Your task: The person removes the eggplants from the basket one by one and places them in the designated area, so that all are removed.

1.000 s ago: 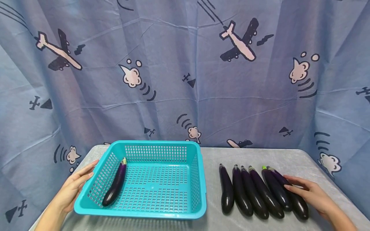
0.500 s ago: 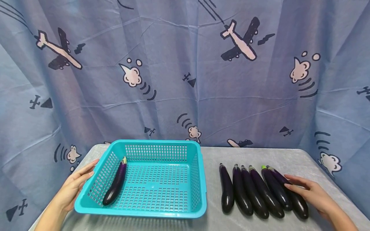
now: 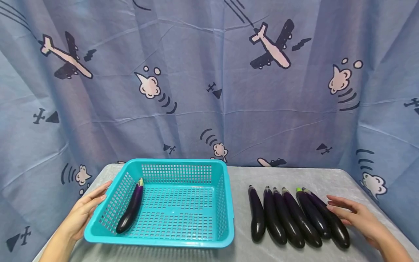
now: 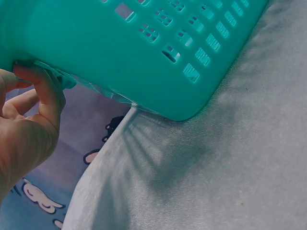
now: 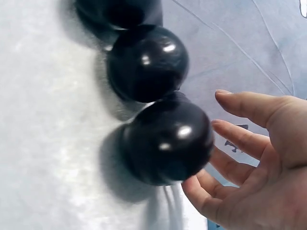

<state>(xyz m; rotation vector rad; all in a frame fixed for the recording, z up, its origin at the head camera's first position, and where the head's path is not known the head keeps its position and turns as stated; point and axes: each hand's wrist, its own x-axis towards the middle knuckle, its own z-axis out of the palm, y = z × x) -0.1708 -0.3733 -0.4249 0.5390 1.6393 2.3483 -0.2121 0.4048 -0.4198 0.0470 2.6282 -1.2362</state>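
My left hand (image 3: 83, 209) holds the left rim of a turquoise plastic basket (image 3: 173, 243), its curled fingers (image 4: 48, 93) against the rim in the left wrist view. One dark purple eggplant (image 3: 131, 211) lies along the basket's left inner side, stem toward the back. To the right, several more eggplants (image 3: 291, 222) lie side by side on the table. Just right of the rightmost eggplant (image 3: 337, 225) is my right hand (image 3: 358, 218), fingers spread and loosely bent. The right wrist view shows that eggplant's rounded end (image 5: 168, 139) beside the fingers; whether they touch it, I cannot tell.
A grey table (image 3: 239, 203) carries the basket and the eggplants. Behind and at both sides hangs a blue curtain (image 3: 196, 91) printed with airplanes and clouds. The basket's walls and floor are perforated.
My right hand has drawn slightly to the right, off the top of the rightmost eggplant. The left hand, basket and eggplants look essentially unmoved.
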